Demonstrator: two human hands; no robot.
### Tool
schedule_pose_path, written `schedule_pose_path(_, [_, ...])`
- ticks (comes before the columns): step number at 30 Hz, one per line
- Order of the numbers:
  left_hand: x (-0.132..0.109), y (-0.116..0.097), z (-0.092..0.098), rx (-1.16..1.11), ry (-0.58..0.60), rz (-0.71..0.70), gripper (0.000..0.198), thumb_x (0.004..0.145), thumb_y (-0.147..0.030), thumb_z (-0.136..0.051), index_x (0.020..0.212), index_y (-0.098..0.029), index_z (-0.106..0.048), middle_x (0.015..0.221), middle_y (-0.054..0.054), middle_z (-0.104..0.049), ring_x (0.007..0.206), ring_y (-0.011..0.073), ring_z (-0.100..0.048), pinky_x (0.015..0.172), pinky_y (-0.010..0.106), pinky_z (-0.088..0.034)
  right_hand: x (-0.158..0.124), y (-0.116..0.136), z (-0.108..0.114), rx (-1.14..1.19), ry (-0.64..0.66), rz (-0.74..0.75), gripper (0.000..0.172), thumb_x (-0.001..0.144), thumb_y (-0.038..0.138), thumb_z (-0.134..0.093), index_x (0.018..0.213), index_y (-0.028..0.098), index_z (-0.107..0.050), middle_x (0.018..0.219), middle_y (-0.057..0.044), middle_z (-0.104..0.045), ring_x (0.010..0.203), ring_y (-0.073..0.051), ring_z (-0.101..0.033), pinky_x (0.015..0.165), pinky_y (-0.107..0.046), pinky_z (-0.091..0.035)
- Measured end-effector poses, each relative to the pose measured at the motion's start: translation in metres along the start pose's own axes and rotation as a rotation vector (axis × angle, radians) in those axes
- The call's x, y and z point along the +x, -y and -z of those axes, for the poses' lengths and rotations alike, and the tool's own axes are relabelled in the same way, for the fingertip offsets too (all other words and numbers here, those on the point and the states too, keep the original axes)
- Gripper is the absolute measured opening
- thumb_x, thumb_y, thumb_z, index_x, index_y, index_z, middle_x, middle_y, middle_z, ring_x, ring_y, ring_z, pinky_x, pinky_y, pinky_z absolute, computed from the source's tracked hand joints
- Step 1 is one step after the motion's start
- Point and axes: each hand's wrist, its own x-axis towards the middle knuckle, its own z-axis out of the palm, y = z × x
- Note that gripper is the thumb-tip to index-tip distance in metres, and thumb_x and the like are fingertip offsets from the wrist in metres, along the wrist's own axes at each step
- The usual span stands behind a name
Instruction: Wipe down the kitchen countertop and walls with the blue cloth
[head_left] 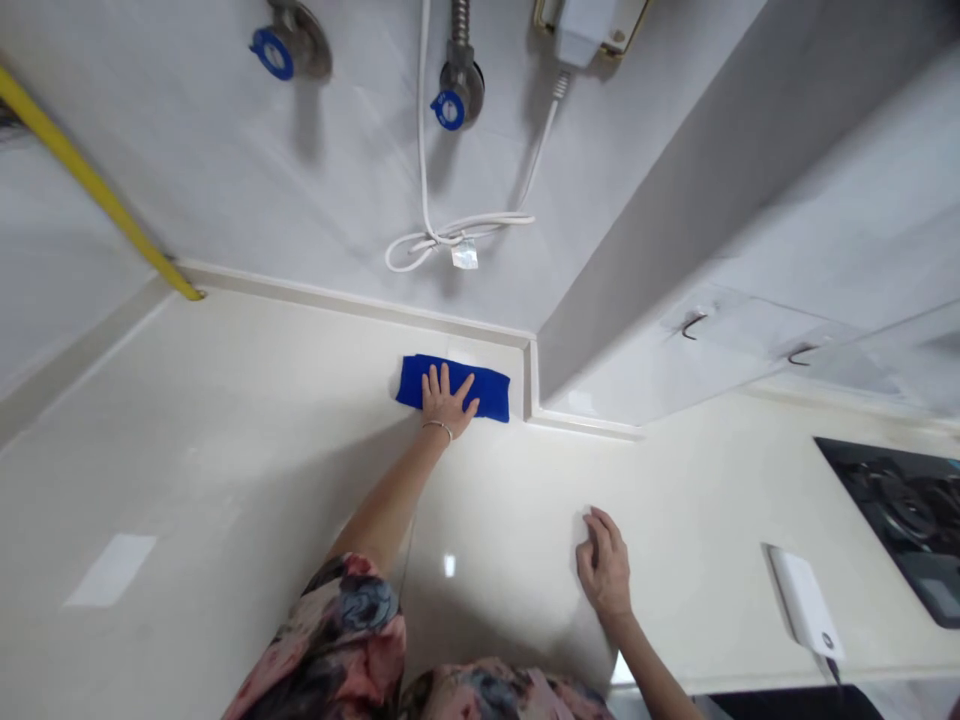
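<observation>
The blue cloth, at eleven o'clock from the loosely curled, seemingly empty right hand, is pressed onto the bench by the flat-spread left hand and could be crumpled against the ledge at three o'clock if pushed sideways.

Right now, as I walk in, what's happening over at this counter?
A person has their left hand spread over a blue cloth, which lies on the pale counter close to the back wall, by the corner. Their right hand is nearer to them, fingers loosely curled, with nothing visible in it; whether it touches the counter is hard to tell. Further right are a white device and a black hob.
</observation>
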Motion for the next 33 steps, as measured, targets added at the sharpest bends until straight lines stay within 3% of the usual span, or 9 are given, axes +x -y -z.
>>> schedule_pose_path(7, [-0.171, -0.012, -0.030, -0.022, -0.004, -0.202, 0.065, 0.096, -0.054, -0.054, 0.159, -0.042, -0.041, 0.176, 0.004, -0.012, 0.162, 0.0399, -0.003, 0.130, 0.063, -0.008, -0.002, -0.008, -0.003, 0.000, -0.002, 0.023, 0.037, 0.096, 0.022, -0.045, 0.130, 0.018, -0.060, 0.139, -0.017, -0.058, 0.121, -0.029, -0.060, 0.102, -0.055, -0.055])
schedule_pose_path(10, [-0.235, -0.003, -0.038, -0.007, -0.009, -0.298, 0.068, 0.094, -0.053, -0.060, 0.158, -0.042, -0.042, 0.176, 0.004, -0.014, 0.162, 0.0386, -0.010, 0.130, 0.062, -0.013, -0.003, -0.010, -0.004, 0.012, -0.014, 0.061, 0.037, 0.097, 0.023, -0.045, 0.131, 0.017, -0.059, 0.139, -0.017, -0.058, 0.123, -0.029, -0.059, 0.102, -0.054, -0.055])
schedule_pose_path(13, [-0.276, 0.022, -0.031, 0.009, -0.013, -0.306, 0.070, 0.090, -0.056, -0.065, 0.156, -0.042, -0.045, 0.175, 0.004, -0.018, 0.161, 0.0385, -0.015, 0.129, 0.061, -0.019, -0.005, -0.012, -0.002, 0.012, -0.003, 0.074, 0.039, 0.098, 0.026, -0.045, 0.133, 0.016, -0.059, 0.140, -0.018, -0.057, 0.126, -0.030, -0.058, 0.104, -0.056, -0.053])
schedule_pose_path(15, [-0.287, 0.045, -0.018, 0.013, -0.016, -0.250, 0.069, 0.090, -0.058, -0.065, 0.155, -0.043, -0.047, 0.174, 0.003, -0.022, 0.160, 0.0394, -0.018, 0.128, 0.061, -0.022, -0.006, -0.012, -0.001, 0.008, 0.009, 0.067, 0.039, 0.099, 0.028, -0.044, 0.133, 0.017, -0.059, 0.141, -0.018, -0.056, 0.126, -0.031, -0.057, 0.105, -0.057, -0.052])
schedule_pose_path(18, [-0.281, 0.081, 0.004, 0.035, -0.032, -0.086, 0.064, 0.093, -0.058, -0.060, 0.154, -0.044, -0.048, 0.173, 0.002, -0.024, 0.161, 0.0396, -0.016, 0.128, 0.062, -0.022, -0.007, -0.012, 0.002, 0.014, 0.027, 0.061, 0.040, 0.099, 0.030, -0.044, 0.133, 0.016, -0.059, 0.140, -0.019, -0.057, 0.126, -0.032, -0.057, 0.105, -0.058, -0.051])
schedule_pose_path(22, [-0.245, 0.119, 0.029, 0.077, -0.071, 0.121, 0.061, 0.097, -0.057, -0.054, 0.156, -0.043, -0.046, 0.175, 0.002, -0.020, 0.162, 0.0398, -0.008, 0.130, 0.062, -0.016, -0.006, -0.012, 0.004, 0.013, 0.037, 0.060, 0.040, 0.099, 0.031, -0.043, 0.131, 0.015, -0.061, 0.139, -0.020, -0.058, 0.125, -0.032, -0.058, 0.105, -0.058, -0.051])
schedule_pose_path(33, [-0.078, 0.158, 0.053, 0.031, -0.055, 0.236, 0.066, 0.097, -0.065, -0.042, 0.159, -0.041, -0.042, 0.177, -0.002, -0.011, 0.162, 0.0399, 0.004, 0.130, 0.061, -0.001, -0.004, -0.012, 0.010, -0.052, 0.089, 0.043, 0.043, 0.095, 0.034, -0.045, 0.130, 0.014, -0.061, 0.136, -0.023, -0.059, 0.122, -0.038, -0.060, 0.100, -0.060, -0.051])
